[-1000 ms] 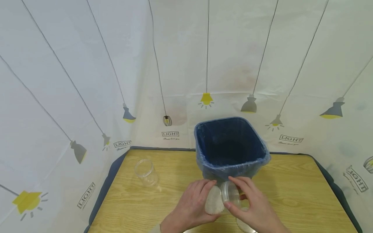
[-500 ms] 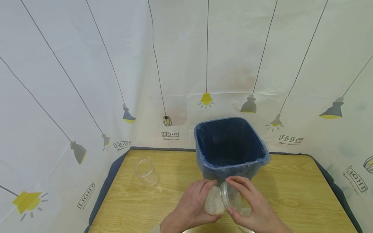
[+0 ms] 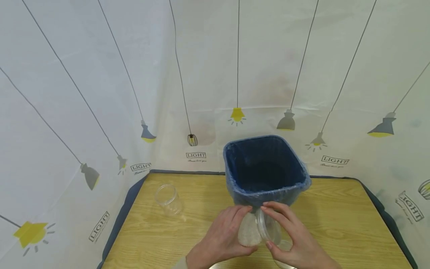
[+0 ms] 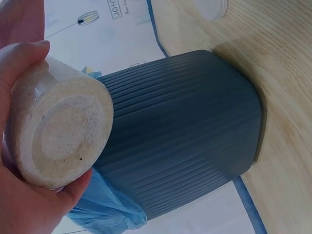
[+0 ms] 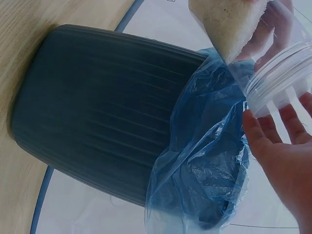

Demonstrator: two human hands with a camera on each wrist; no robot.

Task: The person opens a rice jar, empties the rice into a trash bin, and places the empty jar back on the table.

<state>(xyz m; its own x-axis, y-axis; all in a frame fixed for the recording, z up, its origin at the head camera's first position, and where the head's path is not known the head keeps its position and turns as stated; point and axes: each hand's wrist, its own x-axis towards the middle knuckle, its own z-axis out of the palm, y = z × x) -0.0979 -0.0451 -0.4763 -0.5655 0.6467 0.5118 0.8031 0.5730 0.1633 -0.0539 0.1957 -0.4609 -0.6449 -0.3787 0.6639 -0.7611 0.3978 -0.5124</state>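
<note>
My left hand (image 3: pixel 224 236) grips a clear plastic jar (image 3: pixel 249 231) partly filled with pale, fine-grained stuff. It lies tilted on its side, its base facing left, and the grains (image 4: pixel 68 136) show through the base in the left wrist view. On its other end, my right hand (image 3: pixel 297 239) holds the clear ribbed lid (image 5: pixel 280 80) between thumb and fingertips. Lid and jar mouth are together; how tightly I cannot tell. Both hands are just in front of a dark bin (image 3: pixel 255 197) with a blue liner. Below the right hand is another clear container (image 3: pixel 285 246), partly hidden.
A clear jar (image 3: pixel 169 201) stands toward the left on the wooden table (image 3: pixel 198 186). The bin's blue liner (image 5: pixel 195 161) folds loosely over its rim. Printed cloth (image 3: pixel 208 74) with lamp drawings hangs behind the table and at both sides.
Both hands and the jar have shifted slightly right. My right thumb and fingers have moved a little around the lid, with the thumb now lower. The bin and left jar look unmoved.
</note>
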